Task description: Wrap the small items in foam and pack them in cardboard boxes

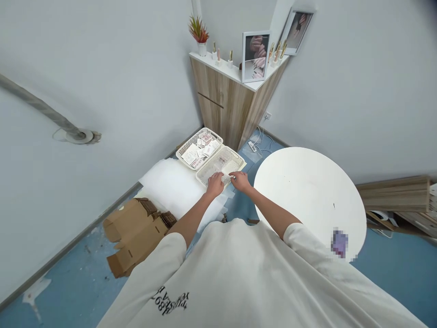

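Observation:
My left hand (215,183) and my right hand (240,180) are close together over the near end of a cream plastic basket (241,159). Inside it lie clear, see-through pieces, too small to name. The fingers of both hands are bent inward, with a pale translucent bit (226,179) between them whose kind I cannot make out. Touching this basket on its far left is a second cream basket (182,152), holding several white printed cards (190,155) and small packets.
White foam sheets (164,187) are stacked left of the baskets, beside folded brown cardboard boxes (131,237). A round white table (307,191) stands at my right. Behind is a wood-grain corner cabinet (235,100) with picture frames; a power strip (252,146) lies on the floor.

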Motion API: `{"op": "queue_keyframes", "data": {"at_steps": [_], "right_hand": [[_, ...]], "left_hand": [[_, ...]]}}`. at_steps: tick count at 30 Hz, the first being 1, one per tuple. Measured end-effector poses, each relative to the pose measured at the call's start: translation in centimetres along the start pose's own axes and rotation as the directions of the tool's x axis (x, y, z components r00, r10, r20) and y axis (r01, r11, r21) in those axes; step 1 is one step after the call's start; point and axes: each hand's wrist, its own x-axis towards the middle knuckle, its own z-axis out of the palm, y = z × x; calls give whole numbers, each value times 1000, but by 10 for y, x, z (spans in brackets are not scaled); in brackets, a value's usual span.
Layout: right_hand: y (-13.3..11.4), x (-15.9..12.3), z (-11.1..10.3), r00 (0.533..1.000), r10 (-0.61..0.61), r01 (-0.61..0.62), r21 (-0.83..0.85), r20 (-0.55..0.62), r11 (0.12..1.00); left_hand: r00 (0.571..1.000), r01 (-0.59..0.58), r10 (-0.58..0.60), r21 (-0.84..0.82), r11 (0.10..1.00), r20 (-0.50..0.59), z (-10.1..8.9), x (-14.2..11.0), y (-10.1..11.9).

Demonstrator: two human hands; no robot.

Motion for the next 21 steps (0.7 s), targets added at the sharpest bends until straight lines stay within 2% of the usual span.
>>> {"op": "queue_keyframes", "data": {"at_steps": [3, 7, 13, 18, 21], "right_hand": [[-5, 19, 9, 1000, 14, -11, -117, 28, 993], [-8, 34, 18, 995, 62, -44, -212, 77, 976], [-8, 44, 23, 991, 122, -100, -280, 62, 955], [-7, 46, 25, 993, 113, -99, -269, 37, 958], [-6, 45, 23, 994, 104, -94, -266, 21, 959]], "left_hand": [[997, -11, 8, 33, 999, 72, -2, 8, -4], [990, 18, -15, -21, 1000, 137, 0, 16, -9], [991, 33, -26, -54, 998, 128, 3, 26, -16], [989, 21, -13, -57, 998, 146, 0, 27, -19], [993, 35, -28, -60, 998, 111, -3, 25, -18]]}}
